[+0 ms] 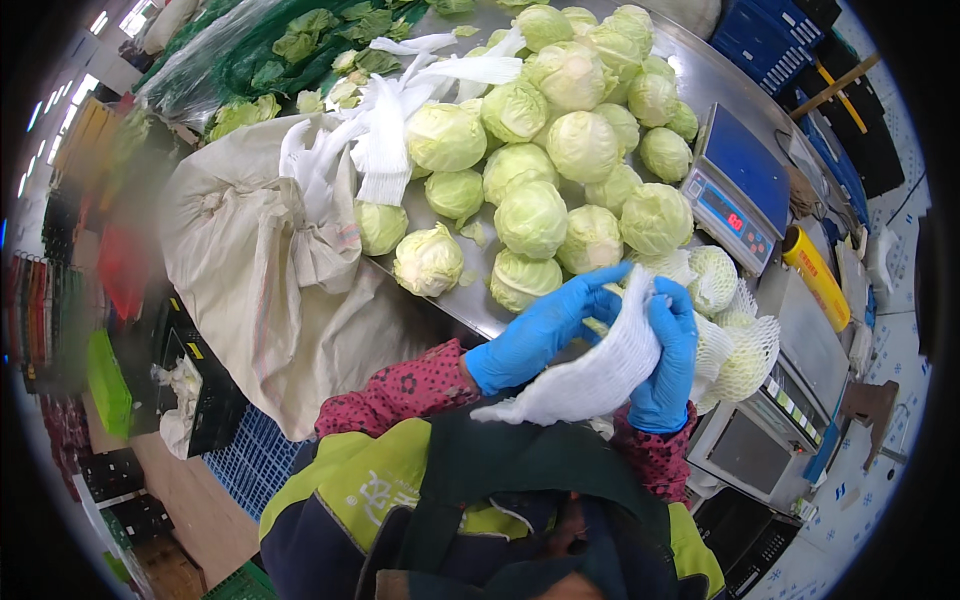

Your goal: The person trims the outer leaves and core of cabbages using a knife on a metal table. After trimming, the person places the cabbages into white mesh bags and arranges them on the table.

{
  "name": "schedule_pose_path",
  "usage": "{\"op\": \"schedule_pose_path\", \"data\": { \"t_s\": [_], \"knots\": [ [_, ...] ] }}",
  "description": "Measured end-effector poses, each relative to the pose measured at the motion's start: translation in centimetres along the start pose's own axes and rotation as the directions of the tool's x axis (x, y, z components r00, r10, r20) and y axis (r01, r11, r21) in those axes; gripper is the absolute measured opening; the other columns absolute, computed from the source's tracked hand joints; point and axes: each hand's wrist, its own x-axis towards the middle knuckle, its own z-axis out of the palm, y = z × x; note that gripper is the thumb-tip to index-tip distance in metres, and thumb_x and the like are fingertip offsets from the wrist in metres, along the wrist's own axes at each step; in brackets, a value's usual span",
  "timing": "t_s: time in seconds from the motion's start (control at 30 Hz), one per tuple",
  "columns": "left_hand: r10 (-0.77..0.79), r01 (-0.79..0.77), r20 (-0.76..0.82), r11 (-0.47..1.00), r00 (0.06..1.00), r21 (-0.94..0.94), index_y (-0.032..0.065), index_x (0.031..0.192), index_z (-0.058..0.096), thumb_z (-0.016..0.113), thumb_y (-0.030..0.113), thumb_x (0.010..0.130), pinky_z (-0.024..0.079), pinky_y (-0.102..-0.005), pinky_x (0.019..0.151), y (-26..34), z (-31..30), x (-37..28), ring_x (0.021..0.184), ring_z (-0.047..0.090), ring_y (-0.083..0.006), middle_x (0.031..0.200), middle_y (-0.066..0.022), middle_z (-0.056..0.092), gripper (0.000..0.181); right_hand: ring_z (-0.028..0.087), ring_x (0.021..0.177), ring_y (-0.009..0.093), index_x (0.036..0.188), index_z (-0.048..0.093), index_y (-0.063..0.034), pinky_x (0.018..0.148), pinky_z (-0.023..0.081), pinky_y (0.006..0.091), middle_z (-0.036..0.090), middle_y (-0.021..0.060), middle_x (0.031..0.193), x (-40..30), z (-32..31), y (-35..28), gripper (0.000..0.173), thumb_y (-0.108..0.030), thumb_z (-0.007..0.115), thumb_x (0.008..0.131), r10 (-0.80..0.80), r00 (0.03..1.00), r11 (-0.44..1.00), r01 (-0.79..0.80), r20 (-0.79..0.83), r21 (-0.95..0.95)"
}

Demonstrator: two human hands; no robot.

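Observation:
My right hand, in a blue glove, grips the upper end of a white foam net sleeve between thumb and fingers. The sleeve hangs flattened down to the left, in front of my chest. My left hand, gloved the same, is beside it with fingers curved and apart. Its index fingertip meets the sleeve's top edge; whether it pinches the sleeve I cannot tell. Just beyond my hands, a heap of green cabbages covers the steel table. Several netted cabbages sit right of my right hand.
A blue-topped digital scale stands at the right, near a yellow roll. More foam sleeves lie over a woven sack at the left. Loose leaves and green netting are behind. A machine with a dark panel stands lower right.

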Motion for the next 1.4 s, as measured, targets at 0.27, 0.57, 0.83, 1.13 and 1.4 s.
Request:
{"op": "schedule_pose_path", "data": {
  "t_s": [0.27,0.57,0.83,1.13,1.4],
  "knots": [
    [0.382,-0.255,-0.128,0.795,0.915,0.55,-0.0018,0.124,0.064,0.07,0.014,0.091,0.046,-0.0305,0.099,0.7,-0.8,-0.3,0.117,0.057,-0.0174,0.131,-0.0084,0.061,0.037,0.058,0.102,0.017,0.099,0.062,-0.0024,0.094,0.044,0.0286,0.064,0.008,0.102,1.4,1.6,3.9,0.017,0.0,0.07,0.085,-0.595,0.655,0.169,0.668,0.465,-0.725],
    [0.233,-0.373,-0.393,0.866,0.889,-0.332,0.0017,0.136,0.051,0.056,0.018,0.1,0.05,-0.0299,0.098,11.2,-8.8,-2.3,0.115,0.06,-0.0154,0.131,-0.007,0.061,0.04,0.058,0.102,0.012,0.136,0.049,-0.0018,0.09,0.047,0.0261,0.06,0.0053,0.107,5.5,8.3,4.0,0.054,-0.013,0.071,0.087,0.157,0.928,0.928,-0.021,0.339,-0.372],
    [0.673,0.014,-0.193,0.262,0.714,0.965,0.0085,0.123,0.065,0.065,0.016,0.088,0.055,-0.0362,0.08,21.0,-16.6,-1.3,0.089,0.07,-0.0264,0.102,-0.012,0.071,0.036,0.066,0.093,0.03,0.139,0.047,-0.003,0.082,0.051,0.0373,0.066,0.0214,0.098,15.9,12.6,12.3,0.054,-0.024,0.063,0.093,-0.125,0.981,0.532,0.195,0.152,-0.824],
    [0.547,0.09,-0.242,0.289,0.802,0.953,0.0074,0.154,0.033,0.054,0.025,0.095,0.052,-0.0367,0.073,20.3,-24.7,0.0,0.076,0.062,-0.0205,0.092,-0.0166,0.068,0.065,0.06,0.099,0.052,0.125,0.048,-0.008,0.084,0.047,0.0547,0.064,0.0322,0.104,22.0,14.6,16.1,0.041,-0.036,0.051,0.096,-0.212,0.95,0.313,0.287,0.228,-0.905],
    [0.359,-0.184,-0.154,0.747,0.921,0.639,0.0044,0.146,0.04,0.05,0.02,0.098,0.051,-0.0372,0.09,19.9,-14.0,-0.9,0.102,0.062,-0.0235,0.114,-0.0152,0.065,0.051,0.064,0.081,0.04,0.112,0.062,-0.0104,0.069,0.051,0.0475,0.064,0.016,0.101,9.7,16.9,11.0,0.027,-0.029,0.062,0.092,-0.276,0.768,0.165,0.63,0.578,-0.759]
  ]
}}
